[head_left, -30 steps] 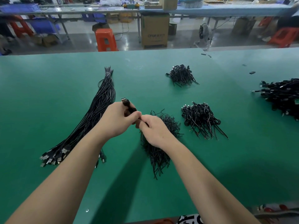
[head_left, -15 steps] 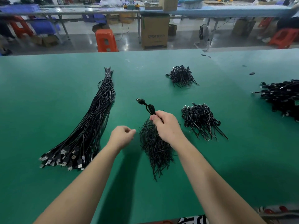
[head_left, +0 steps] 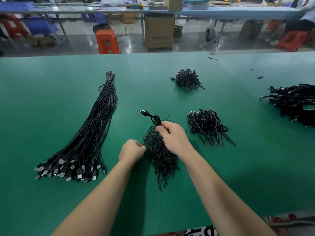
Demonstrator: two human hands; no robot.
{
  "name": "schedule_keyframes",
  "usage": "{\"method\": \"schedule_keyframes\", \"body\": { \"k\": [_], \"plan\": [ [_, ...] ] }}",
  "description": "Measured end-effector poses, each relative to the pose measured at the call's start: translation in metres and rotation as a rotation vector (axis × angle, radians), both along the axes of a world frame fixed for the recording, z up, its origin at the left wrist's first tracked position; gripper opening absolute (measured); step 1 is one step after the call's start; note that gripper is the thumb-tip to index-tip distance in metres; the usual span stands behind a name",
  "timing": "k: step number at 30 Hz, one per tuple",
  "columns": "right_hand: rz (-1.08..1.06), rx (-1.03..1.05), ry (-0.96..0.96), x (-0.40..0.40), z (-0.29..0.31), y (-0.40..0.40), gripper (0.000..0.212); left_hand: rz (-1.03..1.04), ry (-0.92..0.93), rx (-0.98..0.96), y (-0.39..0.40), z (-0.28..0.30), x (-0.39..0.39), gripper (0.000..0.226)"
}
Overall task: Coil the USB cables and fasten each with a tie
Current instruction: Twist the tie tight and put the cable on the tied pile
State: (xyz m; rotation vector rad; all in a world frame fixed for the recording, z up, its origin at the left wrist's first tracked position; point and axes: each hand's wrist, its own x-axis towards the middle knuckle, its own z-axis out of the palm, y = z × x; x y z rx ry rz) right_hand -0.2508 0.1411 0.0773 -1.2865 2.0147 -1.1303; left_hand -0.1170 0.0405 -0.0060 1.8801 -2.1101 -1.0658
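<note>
On green table (head_left: 51, 108), centre: right hand (head_left: 173, 137), fingers (head_left: 160, 128) curled and pinching one coiled USB cable (head_left: 156, 120) just above pile of loose black ties (head_left: 161, 155); USB plug (head_left: 144, 112) sticking out up and to the left, clear of the hand. Left hand (head_left: 132, 149) at left edge of tie pile, fingers drawn in to a loose fist, fingertips touching the ties; whether a tie is actually pinched: cannot tell.

Count of cable groups on table: four.
- One long bundle of straight cables (head_left: 95, 130), far left, bound near its narrow far end, fanned out toward the near edge with plugs (head_left: 68, 172) spread in a row; too many to count.
- One heap of coiled cables (head_left: 207, 125), just right of the right hand, apart from it.
- One smaller heap (head_left: 186, 79) farther back, centre.
- One large dark heap (head_left: 293, 103) at right edge, partly cut off by frame.

Tie piles: one. Cables in hand: one.

Small dark bits (head_left: 260, 77) scattered on far right of table, about five, too small to identify.

Beyond table: orange stool (head_left: 107, 41), cardboard box (head_left: 159, 34), long bench (head_left: 221, 11) with clutter.
</note>
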Motion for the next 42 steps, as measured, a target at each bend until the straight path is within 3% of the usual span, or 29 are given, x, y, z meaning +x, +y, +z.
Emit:
{"method": "schedule_keyframes", "body": {
  "k": [7,17,23,27,31,36,39,42],
  "plan": [
    [0.036,0.016,-0.013,0.005,-0.002,0.001,0.025,0.025,-0.032,0.027,0.004,0.005,-0.006,0.018],
    [0.017,0.038,-0.067,0.004,-0.007,0.001,0.025,0.087,0.079,-0.013,-0.003,0.01,0.022,0.013],
    [0.13,0.049,-0.146,0.01,-0.009,0.0,0.023,0.208,0.444,-0.08,0.004,0.029,0.032,0.015],
    [0.29,0.075,-0.027,0.022,-0.013,-0.001,0.023,0.16,0.705,-0.095,0.02,0.044,0.033,0.012],
    [0.35,0.086,-0.022,0.031,-0.013,-0.002,0.031,0.087,0.676,-0.232,0.033,0.051,0.036,0.024],
    [0.348,0.105,-0.063,0.033,-0.012,0.0,0.011,0.078,0.7,-0.272,0.035,0.056,0.046,0.014],
    [0.334,0.113,-0.073,0.035,-0.01,0.0,0.032,0.028,0.66,-0.297,0.038,0.057,0.049,0.011],
    [0.329,0.059,-0.03,0.036,-0.01,-0.003,0.034,-0.018,0.654,-0.316,0.041,0.057,0.051,0.015]
  ]
}}
